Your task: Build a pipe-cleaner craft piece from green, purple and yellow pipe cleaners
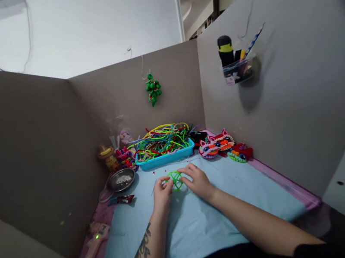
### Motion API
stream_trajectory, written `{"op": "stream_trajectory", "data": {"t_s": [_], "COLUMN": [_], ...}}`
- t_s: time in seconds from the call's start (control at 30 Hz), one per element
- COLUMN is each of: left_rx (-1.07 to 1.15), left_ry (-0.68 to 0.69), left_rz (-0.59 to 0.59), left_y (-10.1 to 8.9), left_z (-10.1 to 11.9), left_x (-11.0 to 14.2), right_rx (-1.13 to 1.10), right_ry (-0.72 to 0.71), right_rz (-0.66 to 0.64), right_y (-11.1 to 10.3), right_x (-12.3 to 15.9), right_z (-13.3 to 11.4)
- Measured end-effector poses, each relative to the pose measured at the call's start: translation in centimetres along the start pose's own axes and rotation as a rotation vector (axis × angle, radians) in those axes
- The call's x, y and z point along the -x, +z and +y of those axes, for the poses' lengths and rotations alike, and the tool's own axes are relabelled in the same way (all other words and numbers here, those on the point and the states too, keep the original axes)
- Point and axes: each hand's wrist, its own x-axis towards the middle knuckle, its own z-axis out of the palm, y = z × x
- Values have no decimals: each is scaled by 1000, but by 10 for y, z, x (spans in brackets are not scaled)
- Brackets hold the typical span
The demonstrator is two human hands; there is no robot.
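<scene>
Pale blue cloth [240, 181] over a pink-edged counter [295, 192]

The cloth, lightly creased, covers most of the counter; pink shows along the left and right sides. At the far middle stands a bright blue tray [161, 160], with tiny red specks [154, 173] just nearer. Far right sit fuzzy colourful faces [223, 141] — pink, orange, green. Far left: a yellow-and-brown jar [109, 160], pink-purple fuzzy figures [125, 156] and a round metal dish [113, 183]. Nearer lies a dark red-and-blue item [125, 199] — then, near left, a pink corded tool [94, 247], its green light lit.

The single head view looks forward and down over the hands [199, 182] toward a grey partition [115, 98].
</scene>
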Motion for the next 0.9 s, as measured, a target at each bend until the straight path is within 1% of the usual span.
{"op": "stream_trajectory", "data": {"t_s": [0.03, 0.1, 0.23, 0.3, 0.47, 0.6, 0.8, 0.9], "left_rx": [3, 9, 21, -8, -103, -74, -43, -59], "left_ry": [1, 9, 18, 29, 75, 75, 29, 27], "left_rz": [-20, -43, -83, -93, -53, 2, 42, 31], "left_y": [0, 1, 2, 2, 1, -3, -10, -9], "left_z": [0, 1, 3, 4, 7, 7, 4, 4], "left_x": [0, 0, 1, 3, 4, 0, -5, -5], "right_rx": [55, 130, 168, 168, 149, 127, 110, 148], "right_ry": [-41, -73, -67, -63, -48, -2, 46, 34], "right_rz": [-26, -46, -37, -34, -32, 13, 68, 25], "right_y": [-1, 0, 2, 2, 1, -2, -6, -6], "right_x": [0, 1, 2, 2, 2, -1, -6, -6], "right_z": [-1, -4, -6, -5, -2, 5, 19, 19]}}
